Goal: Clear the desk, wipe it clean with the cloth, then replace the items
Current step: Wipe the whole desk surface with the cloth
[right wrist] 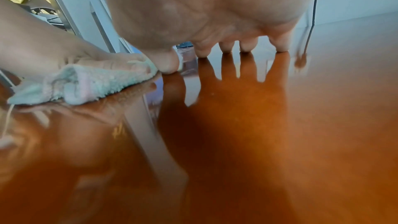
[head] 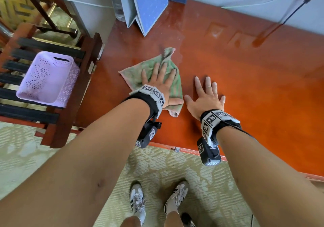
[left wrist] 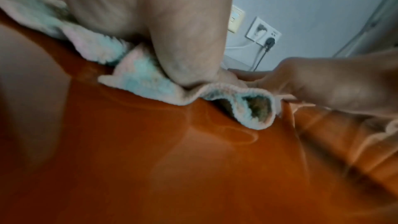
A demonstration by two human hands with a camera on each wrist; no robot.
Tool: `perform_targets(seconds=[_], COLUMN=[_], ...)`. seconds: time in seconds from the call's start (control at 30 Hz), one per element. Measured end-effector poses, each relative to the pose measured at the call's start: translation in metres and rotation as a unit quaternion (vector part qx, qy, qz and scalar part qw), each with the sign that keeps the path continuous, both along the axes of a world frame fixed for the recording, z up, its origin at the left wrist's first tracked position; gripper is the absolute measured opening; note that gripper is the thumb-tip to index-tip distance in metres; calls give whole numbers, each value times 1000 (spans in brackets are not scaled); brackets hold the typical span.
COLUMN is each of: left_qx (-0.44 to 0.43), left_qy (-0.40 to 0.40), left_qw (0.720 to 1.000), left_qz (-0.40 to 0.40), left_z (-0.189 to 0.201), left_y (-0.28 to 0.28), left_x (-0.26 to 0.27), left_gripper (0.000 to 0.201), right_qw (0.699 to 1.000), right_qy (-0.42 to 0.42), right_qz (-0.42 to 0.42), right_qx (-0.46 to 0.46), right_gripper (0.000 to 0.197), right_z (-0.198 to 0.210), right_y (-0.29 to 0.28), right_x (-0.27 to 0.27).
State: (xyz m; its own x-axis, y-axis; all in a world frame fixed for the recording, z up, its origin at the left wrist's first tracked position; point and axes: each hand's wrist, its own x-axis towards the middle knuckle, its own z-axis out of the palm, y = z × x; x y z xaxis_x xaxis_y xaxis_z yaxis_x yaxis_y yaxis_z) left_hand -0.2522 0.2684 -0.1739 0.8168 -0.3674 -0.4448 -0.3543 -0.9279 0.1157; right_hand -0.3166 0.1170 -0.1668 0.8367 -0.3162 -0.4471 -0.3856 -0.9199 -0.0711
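left hand [head: 158,81] is pressing flat on the cloth [head: 152,69], wiping the desk [head: 245,86]; right hand [head: 206,97] is bracing, fingers spread; next likely sweeping toward the unwiped far side

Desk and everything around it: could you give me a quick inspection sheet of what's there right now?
Surface: glossy orange desk, streaky near the back.
Job's things: green cloth spread on the desk.
Clutter: blue folder standing at the back.
Hands: left hand flat on the cloth; right hand flat on bare desk.
Cables: black cable hanging at the back right; plug in wall socket.
Surroundings: purple basket on a wooden chair; patterned carpet.
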Motion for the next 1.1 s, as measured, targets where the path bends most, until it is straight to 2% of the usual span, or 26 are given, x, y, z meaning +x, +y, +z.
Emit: perform_targets(seconds=[0.1,0.33,0.47,0.53,0.77,0.87,0.93,1.0,1.1], left_qx=[-1,34,30,25,12,14,15,13,13], left_qy=[3,3,-15,-16,-1,-4,1,6,4], left_qw=[1000,988,984,986,1000,1000,1000,1000,1000], left_qz=[-12,148,176,163,15,-1,-3,6,13], left_z=[-1,6,4,4,-1,-3,-2,-2,0], left_y=[15,83,70,52,-20,-23,-29,-39,-50], left_x=[5,31,29,26,11,18,26,34,49], left_gripper=[113,115,113,113,105,108,110,111,112], right_qw=[1000,999,999,998,991,989,988,986,988], right_qy=[16,30,38,44,24,14,-33,-83,-106], right_qz=[-3,-6,-8,-9,-39,-52,-64,-77,-87], right_qx=[-4,7,27,39,122,135,136,122,76], right_gripper=[73,74,75,76,74,83,89,87,80], right_z=[2,6,6,6,-3,1,7,13,13], right_y=[2,2,-2,-4,-14,-18,-25,-36,-53], right_x=[1,4,9,10,8,8,10,18,36])
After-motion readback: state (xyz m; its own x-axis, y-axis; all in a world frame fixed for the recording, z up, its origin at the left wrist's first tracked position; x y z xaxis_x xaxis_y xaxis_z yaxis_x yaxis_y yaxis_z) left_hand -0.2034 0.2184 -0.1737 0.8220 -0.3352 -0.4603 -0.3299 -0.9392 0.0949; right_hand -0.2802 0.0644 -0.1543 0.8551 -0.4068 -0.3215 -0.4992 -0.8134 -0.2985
